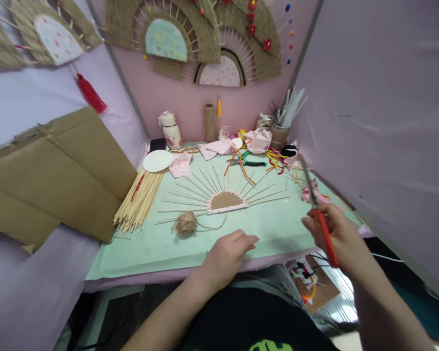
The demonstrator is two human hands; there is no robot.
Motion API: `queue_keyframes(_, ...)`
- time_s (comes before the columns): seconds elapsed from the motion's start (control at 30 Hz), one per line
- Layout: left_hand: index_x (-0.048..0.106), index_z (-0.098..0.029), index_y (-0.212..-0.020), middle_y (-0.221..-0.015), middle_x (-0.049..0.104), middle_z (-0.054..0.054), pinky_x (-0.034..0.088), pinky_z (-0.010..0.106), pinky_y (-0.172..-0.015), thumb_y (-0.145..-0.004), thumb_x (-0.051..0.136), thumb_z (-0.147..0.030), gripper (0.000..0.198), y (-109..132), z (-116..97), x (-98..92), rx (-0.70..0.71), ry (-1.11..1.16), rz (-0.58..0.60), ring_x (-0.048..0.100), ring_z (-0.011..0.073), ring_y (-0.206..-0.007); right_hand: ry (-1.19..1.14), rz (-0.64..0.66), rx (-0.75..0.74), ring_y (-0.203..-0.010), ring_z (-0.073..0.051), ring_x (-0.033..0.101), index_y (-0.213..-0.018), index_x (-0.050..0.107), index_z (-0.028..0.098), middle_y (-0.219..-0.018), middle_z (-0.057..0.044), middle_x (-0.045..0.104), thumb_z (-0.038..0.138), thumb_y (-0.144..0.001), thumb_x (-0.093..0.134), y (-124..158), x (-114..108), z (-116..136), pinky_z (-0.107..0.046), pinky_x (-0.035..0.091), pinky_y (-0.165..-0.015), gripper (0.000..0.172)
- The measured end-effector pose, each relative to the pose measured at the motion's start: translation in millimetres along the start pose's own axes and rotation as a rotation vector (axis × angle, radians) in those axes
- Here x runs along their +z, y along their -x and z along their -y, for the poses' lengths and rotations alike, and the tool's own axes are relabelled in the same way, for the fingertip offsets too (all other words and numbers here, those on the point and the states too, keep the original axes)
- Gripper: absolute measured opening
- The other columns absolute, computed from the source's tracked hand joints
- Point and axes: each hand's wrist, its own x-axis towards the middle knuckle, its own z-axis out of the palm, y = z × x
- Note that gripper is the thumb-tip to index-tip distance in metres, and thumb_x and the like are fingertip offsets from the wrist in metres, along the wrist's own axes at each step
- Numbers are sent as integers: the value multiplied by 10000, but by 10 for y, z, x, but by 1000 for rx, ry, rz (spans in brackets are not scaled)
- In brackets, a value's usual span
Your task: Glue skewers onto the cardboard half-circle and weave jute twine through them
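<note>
My right hand (336,231) grips a pair of scissors by the red handles (325,236), above the table's right front. The closed metal blades (306,178) point up and away. My left hand (229,253) rests at the table's front edge, fingers curled in and nothing visible in them. Beyond it lies a half-round cardboard piece (227,200) trimmed with pink cloth, thin sticks (190,197) fanning out from it. A ball of jute twine (186,223) sits to its front left, with a loose tail curving toward my left hand.
A bundle of sticks (141,202) and a white oval disc (158,161) lie left, beside a cardboard sheet (58,180). Green-handled pliers (254,164), pink cloth (217,148), a bottle (170,130) and a cardboard tube (209,122) are behind. Twine-woven fans (164,29) hang above.
</note>
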Motion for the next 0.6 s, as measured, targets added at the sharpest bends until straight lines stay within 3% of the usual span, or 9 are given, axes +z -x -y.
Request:
queue_keyframes(0.1, 671, -169, -969, -827, 670, 39, 470, 207, -718, -943, 469, -251, 219, 172, -49, -96, -258, 162, -175, 617, 120, -759, 78, 143, -28, -560, -125, 436, -835, 461, 238, -638, 43, 491, 530, -773, 629, -23, 223, -20, -246, 362, -504, 343)
queue_keyframes(0.17, 682, -184, -955, -798, 676, 19, 459, 204, -694, -923, 507, -275, 200, 289, -59, -184, -383, 180, -197, 613, 118, -724, 121, 257, -36, -561, -129, 442, -825, 466, 235, -625, 44, 502, 517, -761, 632, -39, 382, 17, -249, 363, -517, 333)
queue_keyframes(0.23, 684, -192, -979, -630, 602, -22, 423, 207, -600, -906, 530, -331, 219, 409, -23, -315, -494, 93, -233, 550, 111, -580, 180, 331, -42, -565, -137, 462, -807, 482, 230, -625, 34, 536, 518, -744, 631, -79, 505, 59, -252, 362, -525, 330)
queue_keyframes(0.3, 682, -194, -982, -521, 478, -51, 384, 224, -570, -888, 542, -404, 269, 518, 60, -479, -599, -87, -355, 476, 114, -504, 265, 306, -33, -590, -155, 507, -812, 512, 225, -659, 11, 593, 516, -729, 626, -170, 567, 62, -259, 370, -541, 323)
queue_keyframes(0.37, 666, -201, -999, -512, 434, -58, 365, 234, -573, -869, 549, -466, 318, 598, 173, -636, -721, -265, -445, 462, 124, -496, 370, 199, -10, -624, -178, 551, -841, 542, 218, -705, -16, 636, 495, -730, 609, -333, 561, 10, -266, 378, -558, 306)
queue_keyframes(0.47, 603, -230, -1143, -555, 511, -46, 328, 244, -550, -832, 569, -528, 433, 644, 332, -763, -893, -417, -335, 534, 164, -545, 541, 41, 25, -669, -201, 586, -903, 565, 194, -757, -51, 657, 425, -742, 590, -728, 445, -121, -268, 373, -573, 283)
queue_keyframes(0.6, 437, -252, -1358, -652, 643, 2, 316, 261, -551, -847, 528, -549, 599, 601, 433, -724, -1011, -491, -152, 626, 238, -638, 799, -97, 88, -757, -238, 608, -923, 609, 143, -846, -128, 675, 309, -761, 563, -1453, 241, -255, -279, 343, -584, 236)
